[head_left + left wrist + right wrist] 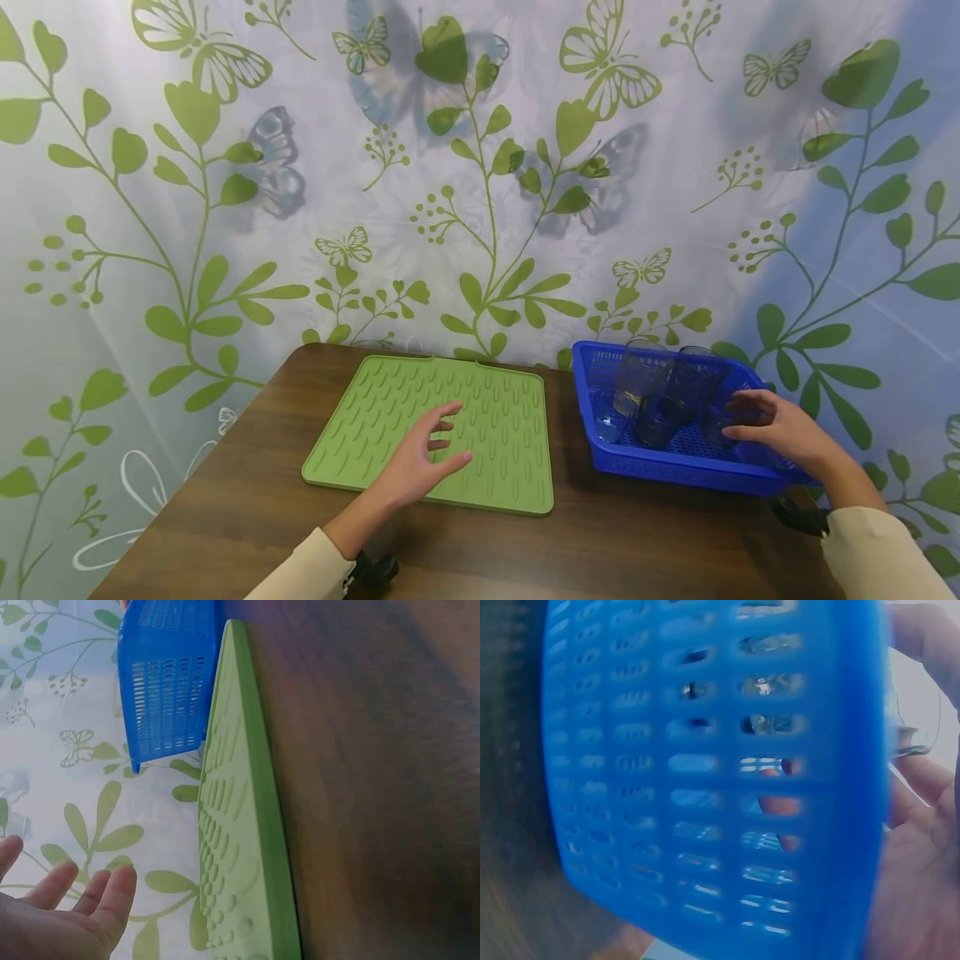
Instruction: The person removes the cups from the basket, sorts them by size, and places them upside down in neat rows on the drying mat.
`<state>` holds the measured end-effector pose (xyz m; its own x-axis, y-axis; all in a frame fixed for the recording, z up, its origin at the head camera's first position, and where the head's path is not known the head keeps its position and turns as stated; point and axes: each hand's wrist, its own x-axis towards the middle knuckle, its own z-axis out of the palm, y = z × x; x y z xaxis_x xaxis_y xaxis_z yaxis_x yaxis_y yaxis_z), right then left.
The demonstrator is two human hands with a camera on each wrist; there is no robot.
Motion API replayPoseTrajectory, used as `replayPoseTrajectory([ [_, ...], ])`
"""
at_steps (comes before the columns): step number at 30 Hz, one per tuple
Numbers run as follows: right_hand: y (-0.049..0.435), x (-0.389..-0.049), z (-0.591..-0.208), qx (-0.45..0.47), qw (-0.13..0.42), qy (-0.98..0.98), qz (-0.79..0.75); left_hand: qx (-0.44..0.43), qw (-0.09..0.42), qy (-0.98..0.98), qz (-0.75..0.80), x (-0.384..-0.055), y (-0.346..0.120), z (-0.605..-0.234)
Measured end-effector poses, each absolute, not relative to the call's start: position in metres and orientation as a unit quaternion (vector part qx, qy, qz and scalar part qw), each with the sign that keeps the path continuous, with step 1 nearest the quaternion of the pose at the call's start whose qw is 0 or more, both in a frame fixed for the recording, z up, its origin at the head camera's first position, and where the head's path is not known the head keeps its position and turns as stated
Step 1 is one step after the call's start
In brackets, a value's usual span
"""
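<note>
Clear glass cups [643, 375], 2 tall and some short, together inside a blue plastic basket [675, 468] with lots of little holes. Left of it, flat on the brown table [637, 537], 1 green mat [487, 417] covered in long bumps.

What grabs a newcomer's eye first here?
Probably the bright blue plastic basket at the table's right end in the head view, holding several drinking glasses, with the right grip at its right side. Next, the lime-green ridged mat to its left, the left grip in front of it. Behind everything spreads a leaf-and-butterfly curtain.
</note>
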<state>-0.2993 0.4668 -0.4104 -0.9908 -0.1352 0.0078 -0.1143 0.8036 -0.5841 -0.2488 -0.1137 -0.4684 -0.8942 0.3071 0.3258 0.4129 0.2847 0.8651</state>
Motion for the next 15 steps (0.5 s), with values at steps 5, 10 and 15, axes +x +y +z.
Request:
replayPoseTrajectory([
  [5,0.462,-0.290,-0.406,-0.066,-0.013,0.950,-0.304,-0.230,0.029,-0.787,-0.572,-0.255,-0.112,-0.466],
  [10,0.451,-0.280,-0.405,-0.075,-0.035,0.941,-0.327,-0.236,0.010,-0.773,-0.589,-0.258,-0.110,-0.461],
  [15,0.435,-0.269,-0.403,-0.087,-0.068,0.933,-0.341,-0.238,0.002,-0.761,-0.603,-0.261,-0.107,-0.456],
])
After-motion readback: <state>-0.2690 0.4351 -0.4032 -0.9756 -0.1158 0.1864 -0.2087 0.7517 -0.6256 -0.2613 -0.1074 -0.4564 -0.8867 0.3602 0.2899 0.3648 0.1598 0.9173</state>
